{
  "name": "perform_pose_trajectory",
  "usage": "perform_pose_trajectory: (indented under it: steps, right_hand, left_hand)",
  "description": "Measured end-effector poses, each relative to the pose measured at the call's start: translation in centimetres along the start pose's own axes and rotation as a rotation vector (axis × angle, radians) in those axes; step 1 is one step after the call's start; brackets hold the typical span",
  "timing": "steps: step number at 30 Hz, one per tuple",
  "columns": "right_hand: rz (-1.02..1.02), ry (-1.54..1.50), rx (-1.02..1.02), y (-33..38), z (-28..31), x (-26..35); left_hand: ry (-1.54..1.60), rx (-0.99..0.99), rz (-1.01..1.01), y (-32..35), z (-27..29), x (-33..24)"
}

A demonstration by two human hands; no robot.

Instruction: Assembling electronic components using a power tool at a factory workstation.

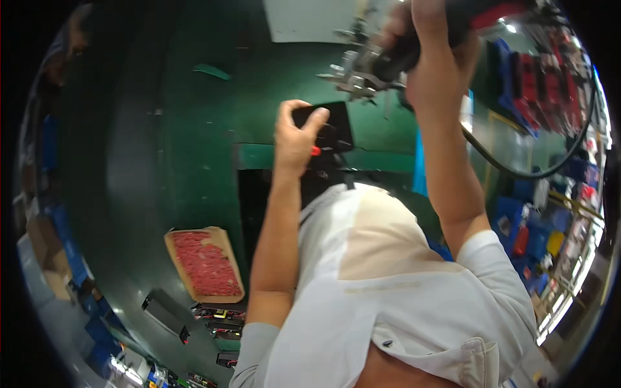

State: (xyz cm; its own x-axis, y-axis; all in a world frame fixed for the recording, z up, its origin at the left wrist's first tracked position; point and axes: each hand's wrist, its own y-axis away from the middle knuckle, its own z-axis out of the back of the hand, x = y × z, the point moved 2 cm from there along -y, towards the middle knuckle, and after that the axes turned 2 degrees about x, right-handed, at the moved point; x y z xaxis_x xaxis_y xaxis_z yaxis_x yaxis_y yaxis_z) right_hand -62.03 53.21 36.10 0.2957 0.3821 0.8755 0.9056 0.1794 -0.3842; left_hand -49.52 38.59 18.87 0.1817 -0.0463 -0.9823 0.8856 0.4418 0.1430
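My left hand (294, 139) grips a black flat, squarish piece (336, 126) by its left side, thumb on top and fingers behind. A small red part (315, 150) shows just below that hand. Raised at the upper right, my right hand (446, 61) is closed round a dark tool with some red on it (462, 19). Motion blur and the frame's edge hide the tool's kind. Silvery metal fittings (356, 74) show beside the right hand; whether they belong to the tool I cannot tell.
A green work surface (194, 142) carries a cardboard tray (242, 294) of small red pieces, a long black part (165, 317) and a green strip (211, 71). A pale board (307, 22) lies at the far side. A black cable (550, 173) loops at right, near red items (540, 84).
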Motion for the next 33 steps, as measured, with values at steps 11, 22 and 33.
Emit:
perform_pose_trajectory:
  steps: [11, 22, 33]
  right_hand:
    - [-0.139, 0.165, -0.304, -0.2, 2.2, 0.1]
    - [0.069, 0.201, -0.491, -6.5, 4.1, 3.0]
    - [-0.023, 0.931, 0.510, 6.6, 6.5, -6.6]
  left_hand:
    - [-0.036, 0.043, 0.008, 0.6, -1.8, 0.4]
    - [0.168, 0.099, 0.264, 0.2, -1.4, 0.3]
    - [0.258, 0.115, 0.284, 0.5, -1.5, 0.0]
